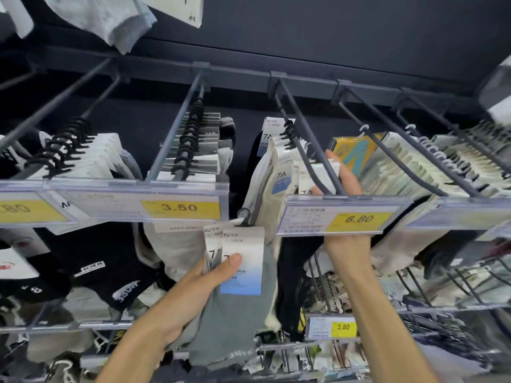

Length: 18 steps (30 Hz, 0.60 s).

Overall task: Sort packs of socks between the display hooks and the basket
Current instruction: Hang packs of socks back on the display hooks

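left hand clamped on grey sock packs with white-blue card labels, right hand pinching white-carded sock pack on dark metal display hook

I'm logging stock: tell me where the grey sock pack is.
Head view, lower centre: the grey pack is in the left hand, just below the 3.50 tag.

Narrow gap between 3.50 price strip and 6.80 price tag (sock packs alongside)
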Available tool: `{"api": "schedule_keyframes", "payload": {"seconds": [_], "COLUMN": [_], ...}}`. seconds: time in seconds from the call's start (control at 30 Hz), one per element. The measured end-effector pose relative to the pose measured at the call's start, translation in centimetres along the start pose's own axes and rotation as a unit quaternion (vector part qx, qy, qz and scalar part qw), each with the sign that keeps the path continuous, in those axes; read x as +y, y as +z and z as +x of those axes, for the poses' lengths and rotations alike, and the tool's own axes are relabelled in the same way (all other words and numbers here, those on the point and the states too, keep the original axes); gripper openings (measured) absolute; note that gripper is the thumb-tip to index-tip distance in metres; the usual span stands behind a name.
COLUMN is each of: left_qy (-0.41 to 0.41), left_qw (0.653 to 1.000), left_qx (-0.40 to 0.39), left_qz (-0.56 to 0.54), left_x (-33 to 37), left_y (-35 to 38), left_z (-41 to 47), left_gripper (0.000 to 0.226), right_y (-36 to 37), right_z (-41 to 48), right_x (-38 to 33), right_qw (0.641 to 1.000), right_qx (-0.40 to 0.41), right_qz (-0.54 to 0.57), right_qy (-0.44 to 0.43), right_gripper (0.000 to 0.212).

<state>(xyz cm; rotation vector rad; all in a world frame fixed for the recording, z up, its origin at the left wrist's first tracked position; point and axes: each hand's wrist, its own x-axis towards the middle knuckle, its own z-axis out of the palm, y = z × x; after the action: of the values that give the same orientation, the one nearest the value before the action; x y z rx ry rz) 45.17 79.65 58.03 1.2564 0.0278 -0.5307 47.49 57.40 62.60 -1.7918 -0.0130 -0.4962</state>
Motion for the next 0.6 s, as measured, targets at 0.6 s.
{"api": "schedule_keyframes", "payload": {"seconds": [0.6], "left_qy": [0.083], "left_qw": [0.987], "left_qx": [-0.078], "left_qz": [0.114], "left_x": [0.6], "left_y": [1.2], "left_z": [-0.5], "left_gripper": [0.031], "right_y": [2.2], "right_z": [-4.0], "right_x": [0.0], "right_qw": [0.978], "right_qx": [0.101], "right_qz": [-0.058], "right_qy": [-0.173], "right_gripper": [0.032]}}
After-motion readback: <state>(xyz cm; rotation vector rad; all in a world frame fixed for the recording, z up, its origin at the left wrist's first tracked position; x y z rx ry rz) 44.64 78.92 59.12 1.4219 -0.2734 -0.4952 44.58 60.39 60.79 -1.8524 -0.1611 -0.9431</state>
